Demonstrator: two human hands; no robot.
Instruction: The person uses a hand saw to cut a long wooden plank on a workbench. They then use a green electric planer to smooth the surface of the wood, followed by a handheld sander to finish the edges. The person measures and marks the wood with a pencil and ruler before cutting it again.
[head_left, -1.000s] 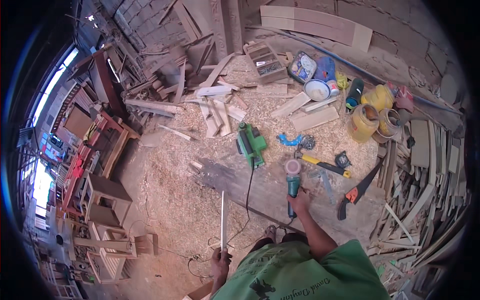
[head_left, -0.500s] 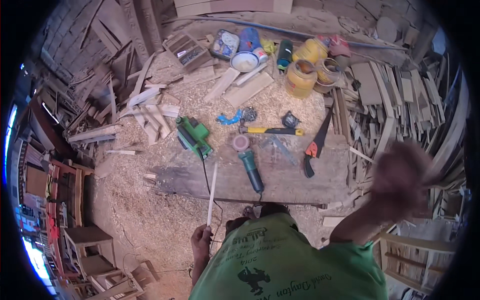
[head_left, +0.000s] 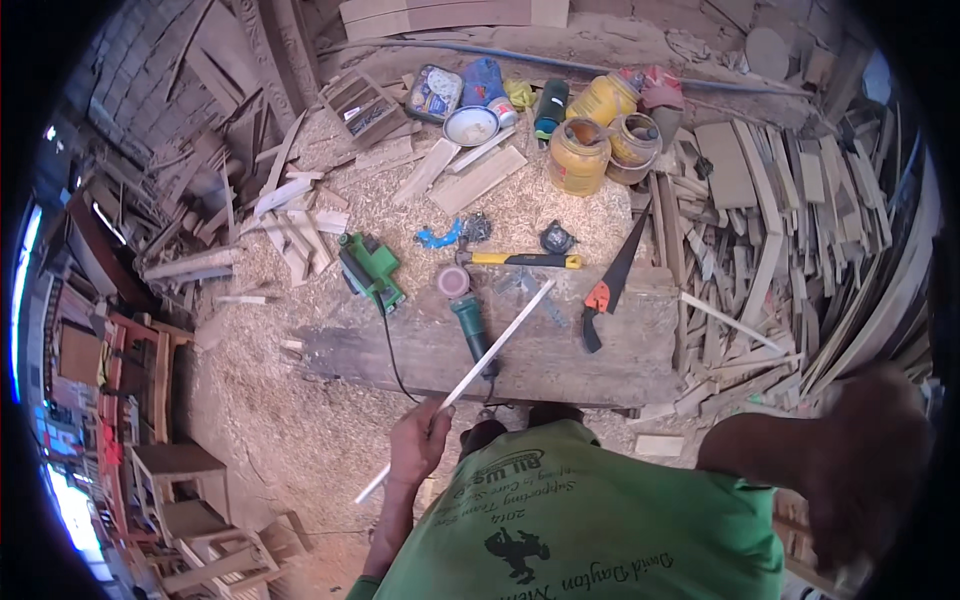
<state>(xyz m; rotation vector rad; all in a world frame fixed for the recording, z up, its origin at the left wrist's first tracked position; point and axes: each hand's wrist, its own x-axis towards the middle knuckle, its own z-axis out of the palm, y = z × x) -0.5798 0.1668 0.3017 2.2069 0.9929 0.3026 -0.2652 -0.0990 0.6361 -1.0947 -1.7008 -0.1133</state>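
Observation:
My left hand is closed on a thin pale wood strip, held slanting up over the angle grinder, which lies on the dark plank. My right hand is a blurred shape at the far right, down beside the wood stacks; its fingers are unclear. A green electric planer lies left of the grinder. A yellow-handled hammer rests above it, and a handsaw with an orange-black handle lies to its right.
Wood shavings surround the plank. Behind are a compartmented wooden box, yellow jars and a white bowl. Offcuts are piled at the right. Wooden stools stand at the lower left, and scrap wood leans upper left.
My right hand has let go of the grinder and swung out to the far right. My left hand has risen, tilting the strip rightward over the grinder. The whole view has shifted.

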